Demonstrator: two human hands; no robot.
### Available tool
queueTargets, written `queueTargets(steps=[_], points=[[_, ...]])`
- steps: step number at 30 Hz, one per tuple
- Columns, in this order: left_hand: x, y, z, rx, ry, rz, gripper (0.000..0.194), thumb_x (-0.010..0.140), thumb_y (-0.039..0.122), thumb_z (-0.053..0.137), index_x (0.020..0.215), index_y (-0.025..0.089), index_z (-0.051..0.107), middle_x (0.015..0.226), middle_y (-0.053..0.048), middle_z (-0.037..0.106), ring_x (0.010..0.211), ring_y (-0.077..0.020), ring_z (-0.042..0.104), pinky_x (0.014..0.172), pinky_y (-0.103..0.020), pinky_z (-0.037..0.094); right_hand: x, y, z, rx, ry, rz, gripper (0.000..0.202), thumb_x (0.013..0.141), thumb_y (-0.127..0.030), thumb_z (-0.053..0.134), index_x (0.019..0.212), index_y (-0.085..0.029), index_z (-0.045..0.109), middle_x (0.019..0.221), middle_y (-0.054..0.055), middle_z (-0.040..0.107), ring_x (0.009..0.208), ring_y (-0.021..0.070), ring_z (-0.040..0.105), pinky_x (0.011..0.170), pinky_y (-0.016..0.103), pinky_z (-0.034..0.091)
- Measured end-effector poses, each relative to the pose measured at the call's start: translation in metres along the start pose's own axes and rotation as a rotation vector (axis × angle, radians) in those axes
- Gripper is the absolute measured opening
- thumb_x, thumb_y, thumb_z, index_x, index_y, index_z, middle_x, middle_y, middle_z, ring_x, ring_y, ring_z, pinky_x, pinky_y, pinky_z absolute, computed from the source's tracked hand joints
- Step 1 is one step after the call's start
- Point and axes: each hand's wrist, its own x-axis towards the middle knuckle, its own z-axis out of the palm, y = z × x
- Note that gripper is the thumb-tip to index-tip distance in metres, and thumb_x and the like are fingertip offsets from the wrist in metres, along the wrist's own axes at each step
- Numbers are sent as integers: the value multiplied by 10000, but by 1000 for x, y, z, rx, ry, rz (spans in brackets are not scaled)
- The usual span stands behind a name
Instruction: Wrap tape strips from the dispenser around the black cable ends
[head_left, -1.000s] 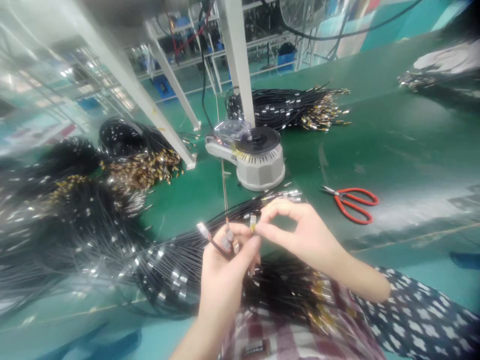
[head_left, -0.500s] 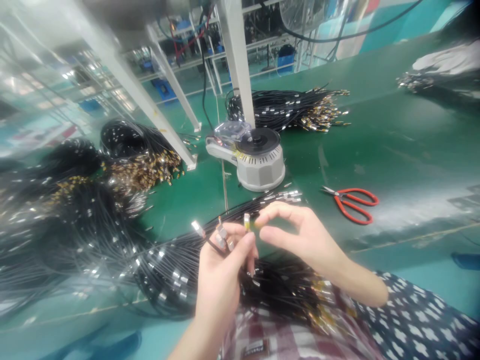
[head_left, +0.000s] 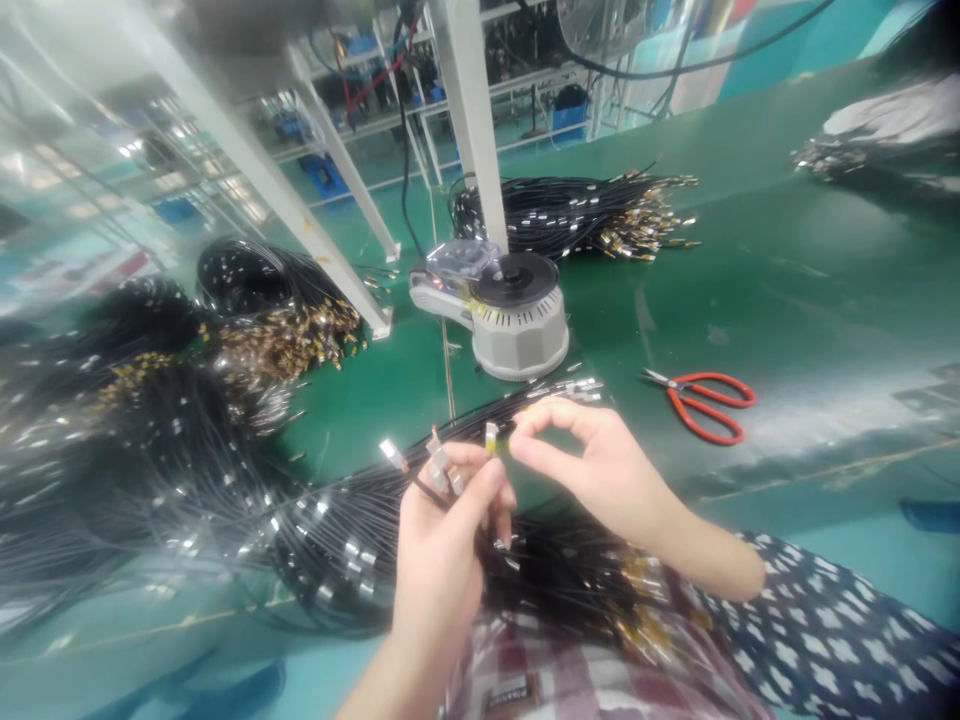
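Note:
My left hand (head_left: pixel 442 545) is closed around a few black cables, with flat silver connectors (head_left: pixel 439 465) standing up between its fingers. Its thumb and forefinger pinch a single connector end (head_left: pixel 491 437) that carries a bit of yellow at its base. Just right of that end is my right hand (head_left: pixel 585 450), thumb and forefinger pressed together. Anything between those fingertips is too small to make out. Beneath both hands lies a large bundle of black cables (head_left: pixel 337 520), its yellow and metal ends (head_left: pixel 641 610) pointing right over a checked cloth on my lap.
A round white tape dispenser (head_left: pixel 520 340) stands on the green table behind my hands. Red-handled cutters (head_left: pixel 709 405) lie to the right. More cable bundles (head_left: pixel 570 215) lie behind the dispenser and at the left (head_left: pixel 255 290). White posts (head_left: pixel 480 120) rise from the table.
My right thumb and forefinger have closed from a spread position into a pinch and shifted slightly left. The left hand keeps its hold on the cables.

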Motion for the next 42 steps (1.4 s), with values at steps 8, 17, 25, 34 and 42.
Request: queueTargets(steps=[8, 17, 25, 34, 42], points=[[4, 0, -2, -91, -59, -80, 147, 804, 241, 721, 756, 136, 631, 572, 12, 586, 461, -79, 484, 392, -174, 376, 7, 2, 4, 107, -57, 59, 120, 803, -252, 667, 714, -178, 639, 794, 18, 692, 800, 169, 624, 825, 323, 479], [11, -7, -5, -211, -115, -139, 158, 849, 253, 677, 746, 144, 627, 515, 41, 515, 403, -55, 426, 393, -170, 300, 13, 7, 6, 176, -121, 88, 109, 809, -234, 669, 725, -168, 645, 794, 15, 689, 808, 156, 625, 858, 320, 473], [25, -3, -19, -203, -537, -325, 274, 757, 364, 754, 647, 155, 614, 409, 64, 362, 374, -71, 326, 386, -209, 270, 30, 2, -9, 148, -383, 5, 68, 727, -200, 774, 751, -184, 712, 818, -3, 656, 817, 145, 614, 843, 300, 485], [26, -6, -11, -142, -591, -382, 223, 774, 357, 738, 749, 144, 674, 498, -11, 560, 388, -74, 395, 382, -202, 276, 39, 5, -36, 48, -572, -262, 70, 850, -210, 674, 811, -199, 730, 882, 17, 593, 955, 165, 579, 956, 346, 455], [19, -9, -3, -33, -397, -246, 207, 721, 264, 794, 798, 142, 645, 598, 19, 551, 518, -97, 451, 498, -239, 438, 29, 6, -25, -78, -297, -80, 112, 834, -276, 675, 784, -176, 675, 855, 28, 680, 842, 176, 633, 829, 325, 476]])
